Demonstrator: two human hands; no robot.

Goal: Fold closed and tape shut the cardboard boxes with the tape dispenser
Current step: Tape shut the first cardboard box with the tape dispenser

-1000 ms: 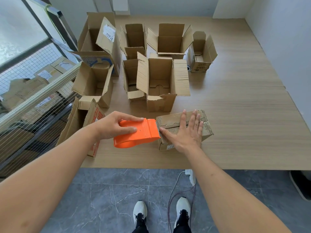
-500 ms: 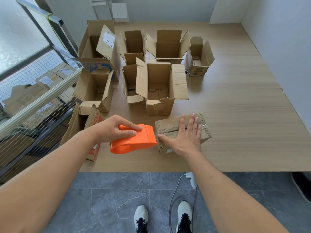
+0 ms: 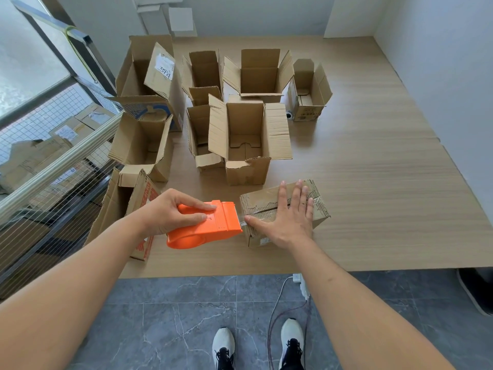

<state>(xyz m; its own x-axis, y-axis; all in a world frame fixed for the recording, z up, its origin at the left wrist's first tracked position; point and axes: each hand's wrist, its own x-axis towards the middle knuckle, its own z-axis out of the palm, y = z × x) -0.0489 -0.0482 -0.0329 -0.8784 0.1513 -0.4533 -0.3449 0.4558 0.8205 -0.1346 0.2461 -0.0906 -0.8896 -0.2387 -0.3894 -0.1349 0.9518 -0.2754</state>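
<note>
A small worn cardboard box (image 3: 318,206) lies near the front edge of the wooden table (image 3: 373,169), its flaps folded down and clear tape along its top seam. My right hand (image 3: 286,217) lies flat on its lid, fingers straight, thumb at the left end. My left hand (image 3: 170,212) grips the orange tape dispenser (image 3: 210,225), whose mouth sits at the box's left end, just off the thumb. Several cardboard boxes with their flaps up stand behind, the nearest one (image 3: 246,145) straight beyond the small box.
A tall box with red print (image 3: 128,209) stands at the table's front left corner beside my left arm. A wire-mesh railing (image 3: 53,161) runs along the left. Bare tabletop stretches to the right toward the wall. A white cable (image 3: 280,292) hangs below the table edge above my shoes.
The dispenser in my left hand has slid left off the box's top to its left end and tilted down. My right hand stays flat on the lid.
</note>
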